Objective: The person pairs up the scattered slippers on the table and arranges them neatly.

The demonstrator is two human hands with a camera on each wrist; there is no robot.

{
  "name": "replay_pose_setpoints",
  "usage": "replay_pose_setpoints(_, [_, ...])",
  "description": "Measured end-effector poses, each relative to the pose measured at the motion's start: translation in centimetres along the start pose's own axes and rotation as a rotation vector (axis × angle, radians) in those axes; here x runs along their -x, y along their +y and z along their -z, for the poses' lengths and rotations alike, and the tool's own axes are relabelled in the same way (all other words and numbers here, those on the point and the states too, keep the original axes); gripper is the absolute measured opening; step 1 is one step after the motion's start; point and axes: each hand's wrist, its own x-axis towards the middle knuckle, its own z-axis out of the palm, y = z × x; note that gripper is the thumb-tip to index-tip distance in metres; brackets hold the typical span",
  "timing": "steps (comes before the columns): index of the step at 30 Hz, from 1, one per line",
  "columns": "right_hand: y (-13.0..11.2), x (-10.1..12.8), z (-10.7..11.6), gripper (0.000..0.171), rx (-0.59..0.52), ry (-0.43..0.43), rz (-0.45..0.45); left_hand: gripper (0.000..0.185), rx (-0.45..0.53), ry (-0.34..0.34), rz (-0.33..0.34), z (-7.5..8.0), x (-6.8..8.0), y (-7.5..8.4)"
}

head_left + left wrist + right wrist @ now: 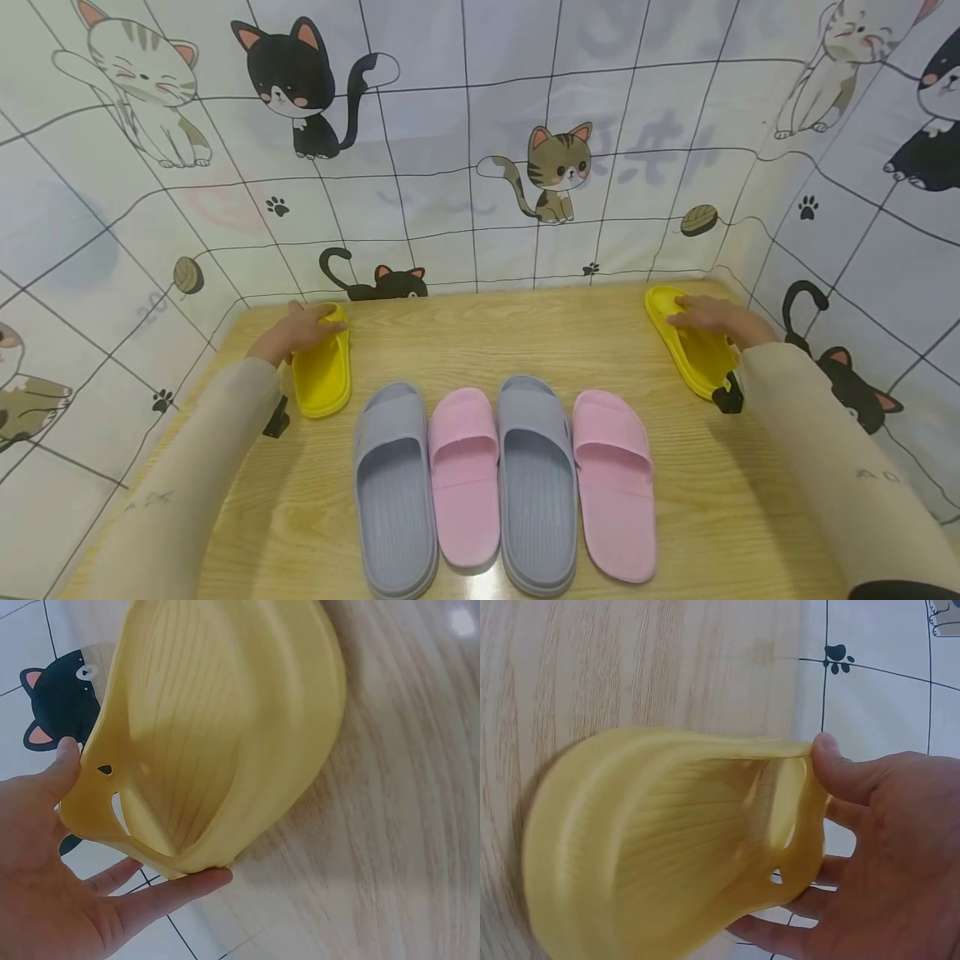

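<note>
Two yellow slippers lie at the far corners of the wooden table [480, 337]. My left hand [309, 322] grips the toe end of the left yellow slipper [324, 377]. In the left wrist view the thumb [66, 754] lies on the strap of that slipper [225, 712] and the fingers [176, 889] reach under its edge. My right hand [686, 315] grips the right yellow slipper [697, 357] the same way. In the right wrist view the thumb [831, 754] presses the strap of the slipper [652, 840], fingers [776, 930] underneath.
A row of slippers stands at the table's front middle: grey [393, 492], pink [465, 475], grey [536, 483], pink [615, 483]. A cat-printed sheet [480, 167] walls the table at the back and both sides.
</note>
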Motion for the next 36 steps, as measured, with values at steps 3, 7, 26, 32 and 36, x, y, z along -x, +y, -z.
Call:
replay_pose_setpoints(3, [0.3, -0.5, -0.1, 0.079, 0.000, 0.024, 0.031, 0.074, 0.011, 0.022, -0.013, 0.1, -0.1, 0.0])
replay_pose_setpoints(7, [0.4, -0.9, -0.2, 0.082, -0.089, 0.045, 0.008, 0.074, 0.009, 0.040, 0.009, 0.2, -0.3, 0.0])
replay_pose_setpoints(26, [0.7, -1.6, -1.5, 0.083, 0.012, 0.285, 0.006, 0.133, -0.013, -0.010, 0.059, -1.8, 2.1, 1.2])
replay_pose_setpoints(32, [0.8, 0.2, -2.6, 0.112, -0.057, 0.219, -0.035, 0.137, -0.014, 0.004, 0.105, -3.1, 3.9, 2.0])
replay_pose_setpoints(36, [0.6, 0.7, -3.1, 0.110, -0.065, 0.139, -0.041, 0.129, -0.049, 0.040, 0.096, -3.4, 3.9, 1.6])
